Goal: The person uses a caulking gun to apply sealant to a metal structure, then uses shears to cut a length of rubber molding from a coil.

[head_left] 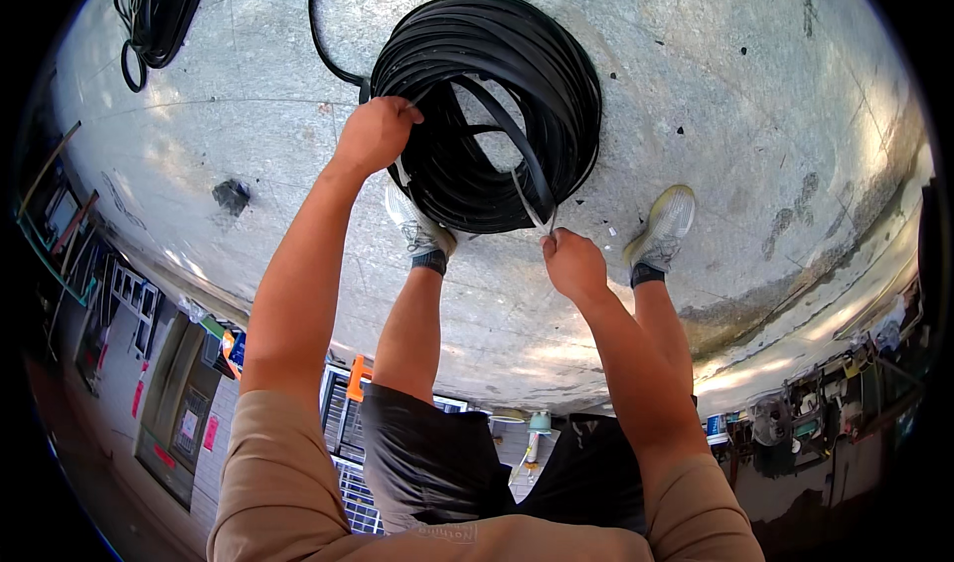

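A large coil of flat black strip (566,90) lies on the concrete, just in front of my feet. At the coil's left side, my left hand (381,135) is closed, its fingertips against the windings; what they grip is partly hidden. My right hand (576,262), at the coil's near right edge, pinches a thin pale tie strip (542,222) that runs up around the windings. Loose black bands cross the coil's open middle. From its left side a black tail leads away to the far edge of view.
Another black coil (164,10) lies at the far left. A crumpled dark scrap (232,196) and small black bits dot the concrete (775,85). My shoes (668,222) stand near the coil. Behind me are metal frames, an orange object (359,377) and clutter at the right edge.
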`<action>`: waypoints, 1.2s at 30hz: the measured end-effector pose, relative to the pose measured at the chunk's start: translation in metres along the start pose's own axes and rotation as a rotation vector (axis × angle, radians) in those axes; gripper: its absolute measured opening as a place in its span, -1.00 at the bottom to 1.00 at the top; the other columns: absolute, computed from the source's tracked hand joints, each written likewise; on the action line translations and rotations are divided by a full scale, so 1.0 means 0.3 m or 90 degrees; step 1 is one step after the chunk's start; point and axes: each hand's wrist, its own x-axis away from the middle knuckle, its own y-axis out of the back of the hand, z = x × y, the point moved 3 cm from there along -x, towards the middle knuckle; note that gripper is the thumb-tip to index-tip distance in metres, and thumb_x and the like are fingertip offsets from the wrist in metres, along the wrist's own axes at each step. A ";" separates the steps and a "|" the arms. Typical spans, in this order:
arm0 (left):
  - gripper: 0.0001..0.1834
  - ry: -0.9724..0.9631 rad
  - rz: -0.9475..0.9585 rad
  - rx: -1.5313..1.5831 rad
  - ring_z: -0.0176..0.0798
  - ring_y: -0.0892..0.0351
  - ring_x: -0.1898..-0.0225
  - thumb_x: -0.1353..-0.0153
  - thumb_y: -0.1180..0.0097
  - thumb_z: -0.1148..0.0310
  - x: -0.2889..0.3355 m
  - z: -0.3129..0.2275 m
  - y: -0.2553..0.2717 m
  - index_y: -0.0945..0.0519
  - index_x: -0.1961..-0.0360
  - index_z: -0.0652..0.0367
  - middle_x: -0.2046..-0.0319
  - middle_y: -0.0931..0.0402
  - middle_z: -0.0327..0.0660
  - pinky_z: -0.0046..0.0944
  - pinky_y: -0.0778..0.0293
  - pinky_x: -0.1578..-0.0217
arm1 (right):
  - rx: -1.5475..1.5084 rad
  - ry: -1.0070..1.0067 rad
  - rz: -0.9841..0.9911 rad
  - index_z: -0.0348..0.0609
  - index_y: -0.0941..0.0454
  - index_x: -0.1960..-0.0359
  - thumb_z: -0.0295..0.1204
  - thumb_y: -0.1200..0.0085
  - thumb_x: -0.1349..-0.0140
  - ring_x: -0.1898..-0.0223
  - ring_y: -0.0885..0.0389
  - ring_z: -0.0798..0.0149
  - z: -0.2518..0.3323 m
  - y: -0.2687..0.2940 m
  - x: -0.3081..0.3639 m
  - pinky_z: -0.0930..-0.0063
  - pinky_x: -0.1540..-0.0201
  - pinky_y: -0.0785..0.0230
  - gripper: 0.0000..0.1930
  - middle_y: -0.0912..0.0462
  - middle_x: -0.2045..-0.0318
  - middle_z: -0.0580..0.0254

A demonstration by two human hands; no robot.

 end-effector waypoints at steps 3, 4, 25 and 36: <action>-0.68 -0.006 0.003 -0.010 0.13 -0.64 0.24 -0.32 0.04 0.21 0.022 -0.004 0.090 -0.70 0.21 0.17 0.34 -0.65 0.06 -0.03 -0.49 0.16 | -0.011 -0.008 0.000 -0.21 -0.58 0.34 -0.18 0.02 -0.33 0.29 -0.64 -0.24 0.007 -0.001 0.003 -0.08 0.19 -0.46 -0.68 -0.66 0.40 -0.18; -0.68 -0.014 0.009 -0.028 0.09 -0.65 0.27 -0.32 0.03 0.21 0.028 0.007 0.119 -0.69 0.22 0.18 0.38 -0.64 0.05 -0.05 -0.49 0.18 | -0.017 -0.003 -0.003 -0.22 -0.58 0.36 -0.18 0.03 -0.34 0.29 -0.63 -0.26 0.011 -0.002 0.005 -0.10 0.19 -0.45 -0.66 -0.65 0.40 -0.20; -0.53 -0.122 -0.144 -0.178 0.02 -0.63 0.04 -0.20 -0.10 0.02 -0.590 -0.429 0.124 -0.57 -0.07 0.00 0.17 -0.66 -0.05 -0.03 -0.48 -0.01 | -0.108 -0.029 0.017 -0.17 -0.59 0.27 -0.20 0.05 -0.36 0.26 -0.66 -0.19 -0.068 -0.025 -0.028 -0.04 0.18 -0.48 -0.70 -0.68 0.37 -0.12; -0.41 -0.102 -0.099 -0.316 -0.01 -0.63 -0.01 -0.08 -0.26 -0.15 -0.645 -0.576 0.003 -0.59 -0.05 -0.05 0.08 -0.67 -0.14 -0.03 -0.51 0.00 | -0.148 -0.039 0.035 -0.14 -0.57 0.29 -0.20 0.04 -0.36 0.30 -0.66 -0.16 -0.051 -0.048 -0.041 -0.04 0.23 -0.49 -0.73 -0.68 0.42 -0.09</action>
